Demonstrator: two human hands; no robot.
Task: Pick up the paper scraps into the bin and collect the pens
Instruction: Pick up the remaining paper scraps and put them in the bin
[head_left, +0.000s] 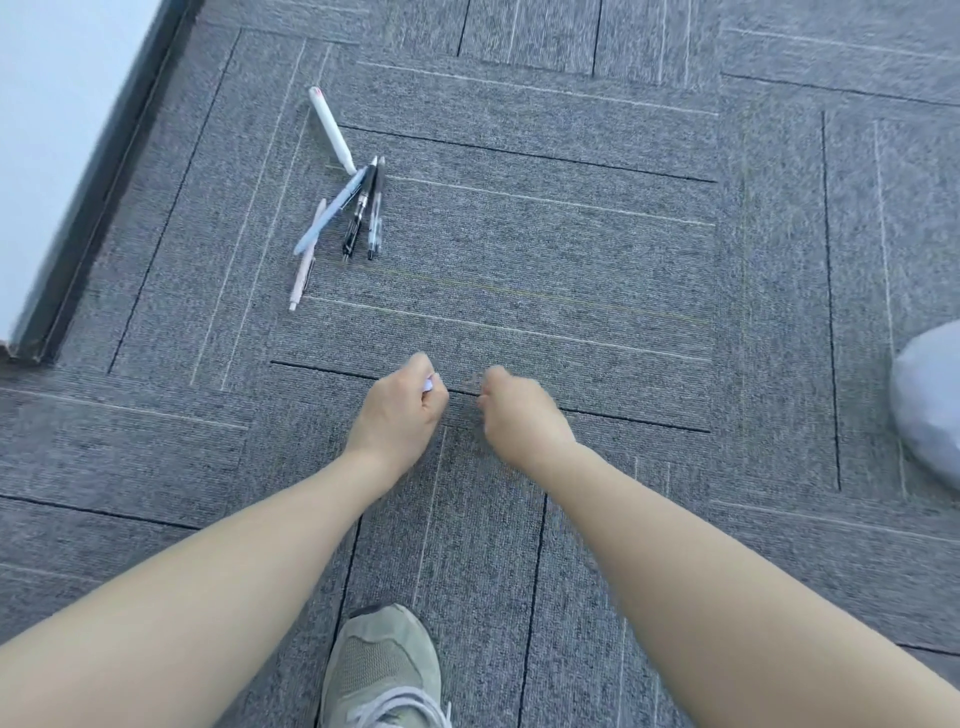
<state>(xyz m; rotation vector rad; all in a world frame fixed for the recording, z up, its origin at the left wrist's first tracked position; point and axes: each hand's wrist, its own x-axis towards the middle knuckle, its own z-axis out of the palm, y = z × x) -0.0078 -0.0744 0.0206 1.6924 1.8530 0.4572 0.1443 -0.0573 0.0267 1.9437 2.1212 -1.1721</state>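
Over the grey carpet, my left hand is closed on a small white paper scrap that peeks out between its fingers. My right hand hangs just to the right of it, fingers curled and blurred; whether anything is in it cannot be made out. Several pens lie in a loose pile on the carpet farther away and to the left: a white one, a pale blue one, a pink one and two black-and-clear ones. A pale bin bag shows at the right edge.
A dark baseboard and white wall run along the left side. My shoe stands on the carpet at the bottom centre. Grey carpet tiles fill the floor between the pens and the bag.
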